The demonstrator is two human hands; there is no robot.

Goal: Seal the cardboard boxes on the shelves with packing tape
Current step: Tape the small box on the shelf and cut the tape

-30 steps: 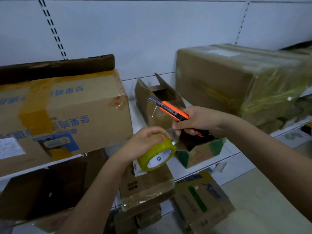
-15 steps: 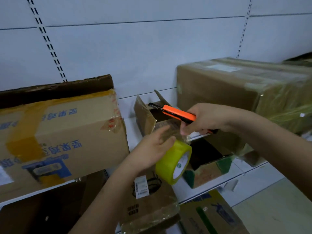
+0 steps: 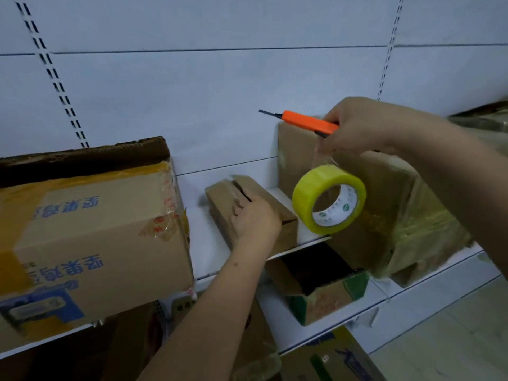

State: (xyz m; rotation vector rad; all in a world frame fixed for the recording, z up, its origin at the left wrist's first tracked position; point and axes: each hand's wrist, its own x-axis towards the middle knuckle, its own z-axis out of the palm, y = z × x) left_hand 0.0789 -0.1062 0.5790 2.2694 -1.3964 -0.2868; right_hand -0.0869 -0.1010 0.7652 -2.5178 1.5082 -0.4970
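At the far left we saw a large cardboard box (image 3: 90,237) with blue printed characters and yellowed tape sitting on the white upper shelf (image 3: 203,243), its front end overhanging the shelf edge, and a dark strip of worn cardboard (image 3: 82,158) lay along its top back edge. Just right of it, apart from it on the same shelf, stood a small cardboard box (image 3: 233,193) with its top flaps folded down and a dark slit between them. Our left hand (image 3: 254,218) lay on the top of this small box, fingers bent over the flaps and pressing them down; whether they hooked into the slit we could not tell. Below that shelf, an open box with green corners (image 3: 327,295) sat on the lower shelf, dark inside. Further right, the roll of yellow packing tape (image 3: 328,199) hung in the air in front of the shelves, dangling by its clear loose end from our right hand (image 3: 362,125). That hand pinched the tape end between its fingertips and at the same time gripped an orange utility knife (image 3: 305,122), whose blade pointed left. Behind the roll and the right forearm stood a big box wrapped in clear film (image 3: 406,204).
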